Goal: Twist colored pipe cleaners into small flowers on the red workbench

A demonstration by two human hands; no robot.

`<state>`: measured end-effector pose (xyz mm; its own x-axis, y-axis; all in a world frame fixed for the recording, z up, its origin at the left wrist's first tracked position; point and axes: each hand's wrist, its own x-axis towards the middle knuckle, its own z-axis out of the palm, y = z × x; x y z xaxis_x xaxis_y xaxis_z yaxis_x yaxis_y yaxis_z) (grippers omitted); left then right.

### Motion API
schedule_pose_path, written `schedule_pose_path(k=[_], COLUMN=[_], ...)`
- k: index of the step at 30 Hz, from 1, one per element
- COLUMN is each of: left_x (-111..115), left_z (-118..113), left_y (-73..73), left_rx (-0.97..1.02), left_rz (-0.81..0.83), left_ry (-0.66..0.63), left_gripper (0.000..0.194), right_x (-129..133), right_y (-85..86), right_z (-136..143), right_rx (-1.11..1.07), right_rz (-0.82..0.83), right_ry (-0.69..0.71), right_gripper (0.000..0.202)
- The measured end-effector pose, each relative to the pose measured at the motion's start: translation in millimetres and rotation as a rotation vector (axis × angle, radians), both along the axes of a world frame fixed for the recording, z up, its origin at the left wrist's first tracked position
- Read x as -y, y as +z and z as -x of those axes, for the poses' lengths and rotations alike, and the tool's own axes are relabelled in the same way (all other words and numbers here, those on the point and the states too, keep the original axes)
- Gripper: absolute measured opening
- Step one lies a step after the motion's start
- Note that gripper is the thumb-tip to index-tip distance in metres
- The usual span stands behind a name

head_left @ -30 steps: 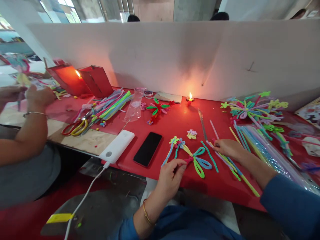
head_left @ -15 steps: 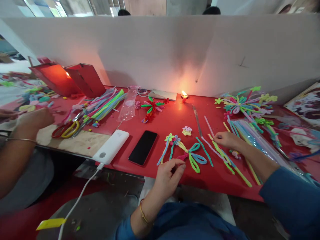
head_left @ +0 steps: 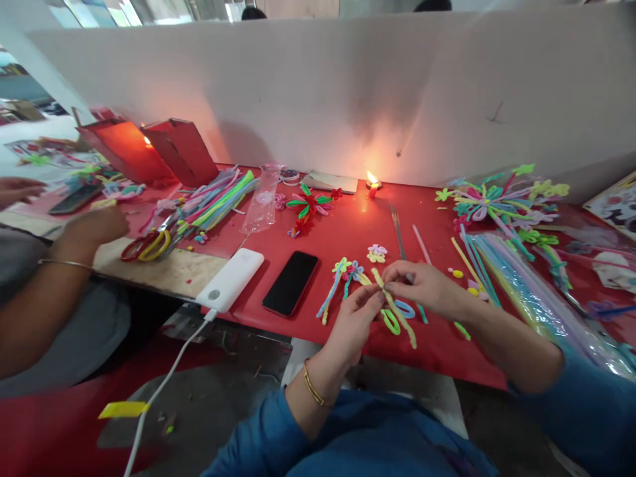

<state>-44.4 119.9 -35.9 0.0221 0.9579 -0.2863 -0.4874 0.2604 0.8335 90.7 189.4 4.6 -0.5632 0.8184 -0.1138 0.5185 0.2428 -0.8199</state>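
Observation:
A pale yellow pipe cleaner (head_left: pixel 405 322) is pinched near its upper part between my left hand (head_left: pixel 354 321) and my right hand (head_left: pixel 424 286). Both hands are closed, fingertips close together. Below them, partly hidden, lies a looped pipe cleaner flower; its green loop (head_left: pixel 391 322) and blue loop (head_left: pixel 407 309) show. Just left of my fingers, small pipe cleaner blossoms (head_left: pixel 342 266) with hanging stems rest on the red table (head_left: pixel 342 232). A pink and yellow blossom (head_left: pixel 376 253) lies beyond my hands.
A lit candle (head_left: pixel 372 189) burns near the white partition (head_left: pixel 298 99). At left are a phone (head_left: pixel 291 283), a power bank (head_left: pixel 231 281), scissors (head_left: pixel 156 245) and a co-worker's hand (head_left: pixel 97 225). Bagged pipe cleaners (head_left: pixel 527 285) and a pipe cleaner bouquet (head_left: pixel 491 202) lie right.
My right hand has come left from the loose pipe cleaners with a yellow one. My left hand has moved up and right to meet it. The view has shifted slightly.

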Motion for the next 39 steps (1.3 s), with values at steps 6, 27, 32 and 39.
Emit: schedule_pose_path(k=[6, 27, 32, 39], left_x=[11.3, 20.5, 17.0, 18.6], left_z=[3.2, 12.6, 10.5, 9.5], left_y=[-5.6, -15.9, -21.3, -19.7], left_rx=[0.04, -0.048, -0.044, -0.013], left_rz=[0.012, 0.083, 0.077, 0.069], left_ry=[-0.098, -0.006, 0.041, -0.005], left_gripper=[0.031, 0.022, 0.022, 0.019], right_x=[13.3, -42.9, -33.2, -33.7], right_y=[0.0, -51.5, -58.4, -53.3], right_z=[-3.8, -121.5, -108.0, -98.2], right_rx=[0.139, 0.903, 0.968, 0.974], right_rz=[-0.125, -0.236, -0.234, -0.243], right_ry=[0.067, -0.141, -0.103, -0.163], right_gripper=[0.018, 0.032, 0.027, 0.023])
